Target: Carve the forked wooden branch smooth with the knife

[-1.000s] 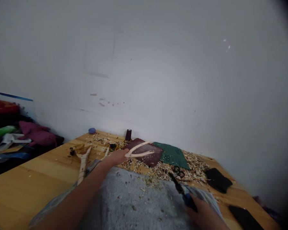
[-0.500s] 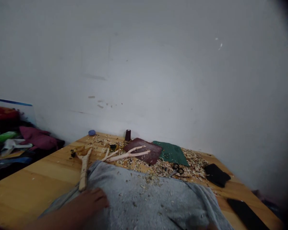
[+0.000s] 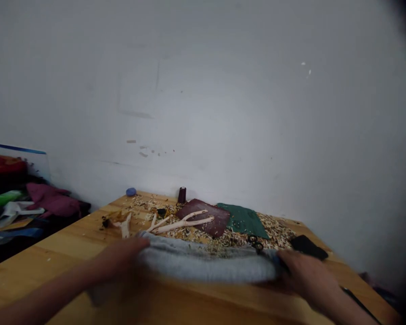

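Note:
A grey cloth [image 3: 206, 267] is bunched into a long, blurred fold across the wooden table. My left hand [image 3: 123, 257] grips its left end, fingers closed. At the opposite end my right hand [image 3: 304, 273] is closed on the cloth, with something dark by its fingers that I cannot make out. Fine shavings lie along the cloth's upper edge. Just beyond my left hand is a peeled forked stick [image 3: 124, 225], its lower part hidden. More peeled forked branches [image 3: 181, 222] lie behind the cloth, and the black handles of scissors [image 3: 256, 244] show at its far edge.
Wood shavings [image 3: 279, 230] cover the table's back, around a maroon sheet [image 3: 198, 212] and a green sheet [image 3: 245, 220]. A dark thread spool [image 3: 182, 195] stands by the wall. At right lie a black flat item [image 3: 308, 247] and a dark slab [image 3: 358, 302].
The cloth, spread flat before, is now gathered up and away from me, baring the table's front. Both hands have moved forward onto its ends. The forked stick's handle has become covered.

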Demonstrator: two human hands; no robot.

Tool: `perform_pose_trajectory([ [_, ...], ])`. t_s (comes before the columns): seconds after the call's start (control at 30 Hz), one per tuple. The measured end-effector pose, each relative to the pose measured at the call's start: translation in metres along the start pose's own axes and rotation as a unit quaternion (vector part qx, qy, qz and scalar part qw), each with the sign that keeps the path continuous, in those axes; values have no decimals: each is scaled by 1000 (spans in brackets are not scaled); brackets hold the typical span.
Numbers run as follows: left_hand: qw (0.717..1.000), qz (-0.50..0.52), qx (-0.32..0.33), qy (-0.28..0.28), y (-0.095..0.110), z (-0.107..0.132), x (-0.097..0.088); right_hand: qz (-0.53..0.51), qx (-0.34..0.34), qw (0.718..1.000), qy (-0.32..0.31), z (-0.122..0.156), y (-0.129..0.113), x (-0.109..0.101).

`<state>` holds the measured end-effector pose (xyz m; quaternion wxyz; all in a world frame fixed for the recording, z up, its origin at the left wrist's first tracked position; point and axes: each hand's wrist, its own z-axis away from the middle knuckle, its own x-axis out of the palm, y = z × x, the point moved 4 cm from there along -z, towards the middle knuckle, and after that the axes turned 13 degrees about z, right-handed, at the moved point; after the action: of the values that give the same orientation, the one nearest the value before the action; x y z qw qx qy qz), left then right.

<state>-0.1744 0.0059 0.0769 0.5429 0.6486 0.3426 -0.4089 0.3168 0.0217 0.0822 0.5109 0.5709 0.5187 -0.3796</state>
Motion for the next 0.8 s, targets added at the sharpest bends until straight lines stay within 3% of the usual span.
perform_pose_trajectory([
  [0.17,993,-80,68,46,46,-77,-87,155,-23,987,34,-78,9,-80],
  [0.3,992,-82,66,72,67,-120,-125,179,-17,983,31,-119,17,-110],
  [0.43,988,-102,59,103,76,-144,-140,183,2,982,52,-139,18,-122],
  [0.57,985,-133,37,108,76,-157,-143,184,1,981,59,-152,9,-122],
  [0.8,976,-164,19,143,61,-156,-139,173,8,982,77,-157,3,-114],
])
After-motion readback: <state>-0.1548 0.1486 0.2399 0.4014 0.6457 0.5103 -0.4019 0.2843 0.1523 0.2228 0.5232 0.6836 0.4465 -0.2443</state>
